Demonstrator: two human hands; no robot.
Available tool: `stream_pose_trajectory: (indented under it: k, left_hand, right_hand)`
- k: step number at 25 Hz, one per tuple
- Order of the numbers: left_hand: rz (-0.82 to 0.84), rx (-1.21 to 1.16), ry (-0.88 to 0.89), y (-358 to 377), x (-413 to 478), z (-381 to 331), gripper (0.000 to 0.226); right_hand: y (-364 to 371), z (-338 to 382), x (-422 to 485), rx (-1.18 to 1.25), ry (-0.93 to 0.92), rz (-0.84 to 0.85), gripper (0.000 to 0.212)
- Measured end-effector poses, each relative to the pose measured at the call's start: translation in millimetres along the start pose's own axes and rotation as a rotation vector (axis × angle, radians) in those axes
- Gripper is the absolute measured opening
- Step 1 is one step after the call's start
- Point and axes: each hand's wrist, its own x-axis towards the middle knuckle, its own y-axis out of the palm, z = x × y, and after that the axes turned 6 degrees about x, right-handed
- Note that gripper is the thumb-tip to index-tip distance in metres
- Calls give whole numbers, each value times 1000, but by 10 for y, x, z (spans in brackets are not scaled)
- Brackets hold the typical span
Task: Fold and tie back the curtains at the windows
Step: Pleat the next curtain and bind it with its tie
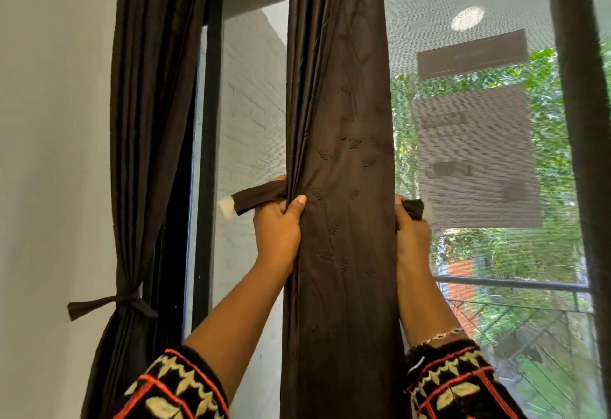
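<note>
A dark brown curtain (340, 167), gathered into a narrow folded column, hangs in the middle of the window. My left hand (277, 223) grips its left edge together with one end of a brown tie-back strap (254, 198) that sticks out to the left with a white tip. My right hand (408, 223) holds the other strap end (416, 208) at the curtain's right edge. The strap's middle is hidden behind the curtain. A second brown curtain (145, 121) hangs at the left wall, bound low down by its own knotted tie (122, 301).
The black window frame (211, 121) stands between the two curtains, and another dark upright (577, 121) is at the right. A mesh screen covers the glass. Outside are a white brick wall, a balcony railing (512, 284) and greenery. A white wall is on the left.
</note>
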Motion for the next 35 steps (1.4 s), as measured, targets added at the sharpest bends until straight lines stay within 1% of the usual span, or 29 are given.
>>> stream_pose_trajectory:
  k: [2, 3, 4, 6, 8, 10, 11, 13, 15, 17, 20, 22, 23, 25, 27, 30, 32, 33, 34, 35]
  left_hand:
    - [-68, 127, 142, 38, -33, 9, 21]
    - [-103, 174, 204, 64, -70, -1, 16]
    - [-134, 221, 271, 86, -111, -6, 16]
    - [-156, 311, 409, 121, -183, 3, 36]
    - [-124, 377, 567, 127, -206, 57, 46]
    - [-110, 468, 721, 110, -185, 113, 49]
    - [-127, 532, 775, 98, -167, 136, 48]
    - [-166, 644, 840, 69, -134, 163, 43]
    - [-181, 678, 874, 36, -102, 173, 37]
    - [-140, 630, 896, -1, -84, 180, 37]
    - [-57, 515, 873, -29, -89, 197, 36]
    - [-36, 508, 878, -32, -103, 201, 37]
    - [-39, 541, 900, -30, -109, 206, 37]
    - [-59, 611, 916, -16, -101, 206, 36]
    - [-52, 633, 881, -6, -81, 188, 35]
    - [3, 645, 931, -42, -69, 214, 37]
    - [36, 552, 925, -99, -89, 161, 42]
    - [14, 486, 908, -116, -103, 90, 42]
    - [-14, 440, 898, -117, -108, -17, 39]
    - [-8, 426, 889, -99, -102, -144, 34]
  right_hand:
    - [-37, 95, -66, 74, -92, -41, 20]
    - [-41, 147, -100, 63, -129, -57, 21]
    - [-42, 188, -140, 52, -167, -61, 20]
    - [-25, 256, -220, 37, -243, -51, 19]
    - [14, 331, -331, -16, -331, -39, 24]
    - [44, 390, -423, -80, -392, 10, 26]
    - [64, 424, -467, -112, -394, 36, 25]
    - [106, 495, -536, -90, -335, 102, 19]
    - [144, 540, -582, 18, -201, 216, 13]
    - [162, 531, -595, 83, -94, 326, 11]
    - [175, 443, -570, 73, -63, 411, 15]
    - [188, 382, -558, 72, -68, 473, 17]
    - [198, 365, -571, 44, -76, 510, 20]
    - [204, 330, -583, -94, -97, 576, 37]
    - [211, 308, -593, -239, -130, 599, 42]
    - [210, 297, -569, -308, -235, 541, 39]
    - [219, 297, -550, -380, -319, 503, 35]
    - [227, 288, -540, -440, -372, 484, 33]
    - [239, 278, -533, -512, -432, 460, 30]
    - [253, 271, -531, -588, -493, 435, 27]
